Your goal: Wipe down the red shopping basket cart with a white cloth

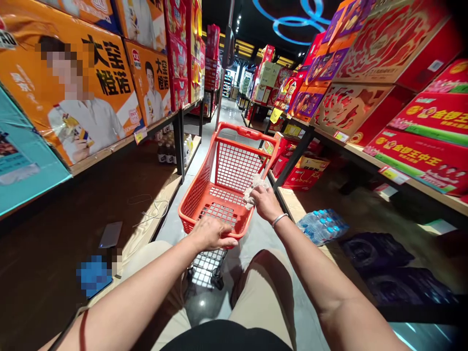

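Observation:
An orange-red shopping cart (215, 197) stands in front of my knees, its plastic basket holding nothing that I can see. My left hand (212, 232) grips the near rim of the basket, with the thumb along the outside. In my right hand (266, 201) is a crumpled, pale grey-beige cloth (252, 187), pressed against the basket's right side rim. The fingertips of that hand are partly hidden in the cloth. Beyond the basket rises the cart's push handle (248, 131).
Shelves with orange drink cartons (109, 117) line the left side; red gift boxes (413, 156) fill the right. Shrink-wrapped water bottles (321, 226) lie low on the right. On the lower left shelf are a phone-like slab (110, 234) and a white cable (157, 210).

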Available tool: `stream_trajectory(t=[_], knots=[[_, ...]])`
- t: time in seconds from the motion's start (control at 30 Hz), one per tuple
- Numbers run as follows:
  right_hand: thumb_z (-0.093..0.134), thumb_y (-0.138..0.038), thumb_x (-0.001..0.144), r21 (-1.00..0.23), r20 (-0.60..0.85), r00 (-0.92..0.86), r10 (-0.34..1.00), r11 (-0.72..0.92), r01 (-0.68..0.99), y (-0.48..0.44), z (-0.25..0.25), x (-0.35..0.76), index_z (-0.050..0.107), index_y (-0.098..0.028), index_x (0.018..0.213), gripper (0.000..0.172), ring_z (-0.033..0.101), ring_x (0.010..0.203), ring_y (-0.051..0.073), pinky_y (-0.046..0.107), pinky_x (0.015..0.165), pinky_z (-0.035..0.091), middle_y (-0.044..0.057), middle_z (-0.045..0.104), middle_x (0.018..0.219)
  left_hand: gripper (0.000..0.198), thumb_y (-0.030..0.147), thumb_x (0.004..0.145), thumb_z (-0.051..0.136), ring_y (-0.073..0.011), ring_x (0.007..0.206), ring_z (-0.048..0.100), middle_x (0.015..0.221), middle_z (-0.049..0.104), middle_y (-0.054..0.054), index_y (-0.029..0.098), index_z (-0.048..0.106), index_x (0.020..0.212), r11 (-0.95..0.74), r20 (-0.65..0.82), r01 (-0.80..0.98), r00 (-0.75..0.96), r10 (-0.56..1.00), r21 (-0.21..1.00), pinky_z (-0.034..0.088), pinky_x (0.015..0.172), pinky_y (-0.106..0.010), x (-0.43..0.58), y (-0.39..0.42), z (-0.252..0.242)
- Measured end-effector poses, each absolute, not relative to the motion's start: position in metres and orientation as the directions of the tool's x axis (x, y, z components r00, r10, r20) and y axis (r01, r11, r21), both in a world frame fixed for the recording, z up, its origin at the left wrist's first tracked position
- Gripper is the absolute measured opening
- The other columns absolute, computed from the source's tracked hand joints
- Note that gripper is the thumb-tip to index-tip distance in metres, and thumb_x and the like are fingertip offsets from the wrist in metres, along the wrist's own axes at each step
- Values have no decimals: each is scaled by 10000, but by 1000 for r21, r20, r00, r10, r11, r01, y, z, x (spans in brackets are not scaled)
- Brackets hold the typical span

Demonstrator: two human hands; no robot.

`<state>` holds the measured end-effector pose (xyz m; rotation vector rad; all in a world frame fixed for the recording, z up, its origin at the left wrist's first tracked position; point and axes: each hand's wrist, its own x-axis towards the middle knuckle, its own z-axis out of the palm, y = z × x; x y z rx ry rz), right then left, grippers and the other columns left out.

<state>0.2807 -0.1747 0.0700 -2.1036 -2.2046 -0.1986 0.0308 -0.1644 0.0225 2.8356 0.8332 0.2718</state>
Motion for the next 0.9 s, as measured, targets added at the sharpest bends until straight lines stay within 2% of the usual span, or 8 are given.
stream_trajectory(t=[0.1,0.2,0.3,0.37,0.5,0.6,0.73,0.9], knots=[[420,-160,975,1,176,12,984,-13,1000,-167,66,278,677,-275,1168,341,464,1040,257,372,920,412,53,578,1306,615,812,822,538,-161,626,604,643,669,3,229,633,652,-810,140,537,806,575,234,305,572,-269,25,-139,22],[442,-158,960,-8,198,52,979,-52,999,-158,59,271,660,-248,1199,336,479,1083,279,397,946,413,92,562,1311,602,794,796,585,-169,696,646,681,700,-13,217,656,641,-818,175,514,808,562,257,420,675,-266,20,-118,25],[451,-159,954,-11,242,108,964,-109,994,-149,53,263,639,-233,1240,350,471,1152,310,434,974,405,130,538,1338,487,641,909,542,-235,1003,708,1024,784,-77,216,759,1008,-792,273,507,753,599,339,490,934,-336,26,-116,27],[446,-165,957,-20,259,139,956,-139,990,-145,52,255,634,-222,1242,346,470,1162,323,443,970,409,141,541,1330,536,555,939,534,-273,1192,663,1286,720,-118,198,652,1321,-743,302,556,685,663,372,484,1030,-381,37,-124,27],[418,-151,950,-34,252,129,959,-125,992,-141,51,236,625,-218,1255,375,482,1123,328,422,916,432,139,559,1294,662,466,934,575,-301,1173,680,1333,686,-162,162,447,1507,-601,233,724,555,799,337,523,994,-402,60,-138,27],[450,-172,949,-30,255,22,967,-15,999,-139,48,232,605,-260,1318,411,469,1132,314,408,933,429,119,536,1359,529,415,979,521,-296,1141,689,1267,712,-164,153,501,1438,-553,235,779,501,833,297,522,975,-404,61,-130,24],[433,-136,963,24,261,-169,950,169,985,-125,51,264,602,-310,1363,468,450,1158,269,381,1003,395,77,552,1389,333,427,1021,455,-282,1095,689,1128,744,-122,189,644,1157,-546,259,798,488,833,254,496,953,-379,46,-102,20],[522,-134,915,-36,408,73,910,-64,997,-102,70,343,692,-297,1261,420,426,1134,282,386,951,408,67,571,1388,352,512,1011,446,-267,961,698,966,743,-93,215,624,950,-536,252,808,481,840,246,480,840,-341,27,-76,19]])
